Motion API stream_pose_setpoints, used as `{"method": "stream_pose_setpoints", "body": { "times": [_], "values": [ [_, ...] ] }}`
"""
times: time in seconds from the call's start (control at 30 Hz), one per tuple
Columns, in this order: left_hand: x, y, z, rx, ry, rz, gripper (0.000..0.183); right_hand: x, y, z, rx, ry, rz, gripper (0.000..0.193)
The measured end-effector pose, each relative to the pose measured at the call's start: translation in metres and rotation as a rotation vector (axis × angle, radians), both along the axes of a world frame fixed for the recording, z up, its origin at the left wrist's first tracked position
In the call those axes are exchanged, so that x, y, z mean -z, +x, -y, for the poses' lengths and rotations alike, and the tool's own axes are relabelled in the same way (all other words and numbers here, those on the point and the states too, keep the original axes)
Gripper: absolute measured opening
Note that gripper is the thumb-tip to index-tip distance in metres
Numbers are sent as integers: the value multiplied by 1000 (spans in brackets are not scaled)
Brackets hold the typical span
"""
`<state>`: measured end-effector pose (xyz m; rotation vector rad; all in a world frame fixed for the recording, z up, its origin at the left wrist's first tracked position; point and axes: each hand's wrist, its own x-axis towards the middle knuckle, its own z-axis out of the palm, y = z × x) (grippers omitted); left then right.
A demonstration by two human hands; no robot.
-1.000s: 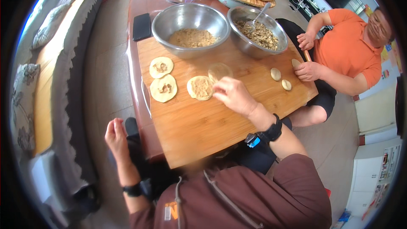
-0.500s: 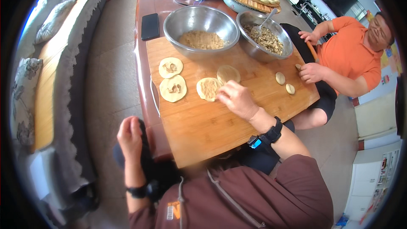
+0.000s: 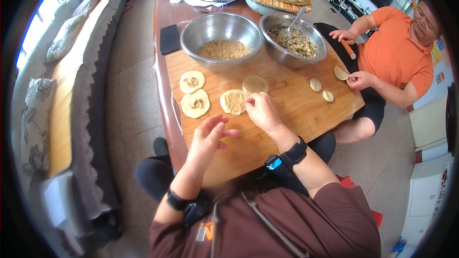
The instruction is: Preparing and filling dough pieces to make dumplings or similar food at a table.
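My right hand (image 3: 262, 111) has its fingers pinched at the right edge of a flat dough round (image 3: 233, 102) spread with a tan crumbly filling. A bare dough round (image 3: 255, 84) lies just beyond those fingertips. My left hand (image 3: 209, 135) is held over the near left part of the wooden board (image 3: 287, 110), fingers apart and nothing in them. To its upper left lie two dough rounds, one (image 3: 192, 81) behind the other (image 3: 195, 103), each with a dab of filling in the middle.
A steel bowl of tan crumbs (image 3: 222, 62) and a steel bowl of chopped filling (image 3: 294, 59) stand at the board's far side. Two dough pieces (image 3: 315, 85) lie at right. A co-worker in orange (image 3: 394, 57) holds a rolling pin and a flattened dough piece (image 3: 340, 73). A phone (image 3: 169, 39) lies at left.
My left hand has come up from beside the table to over the board. My right hand stays near the filled round. The co-worker has raised a flat dough piece.
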<state>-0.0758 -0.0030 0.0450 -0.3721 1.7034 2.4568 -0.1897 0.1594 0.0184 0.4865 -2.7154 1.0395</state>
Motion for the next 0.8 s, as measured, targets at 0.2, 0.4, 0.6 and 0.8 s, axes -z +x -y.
{"method": "stream_pose_setpoints", "body": {
  "times": [0.2, 0.4, 0.6, 0.8],
  "values": [
    [31, -53, 20, -76, -557, -308, 33, 0, -6, 6, 158, -618, 592, 24],
    [24, -122, 5, 112, -1183, -465, 22, -4, -3, 13, 146, -635, 696, 22],
    [15, -146, -8, 353, -1347, -435, 18, 2, -7, -3, 20, -114, 382, 16],
    [6, -152, -3, 479, -1260, -338, 16, 8, -8, 3, 96, -59, 101, 10]
  ]
}}
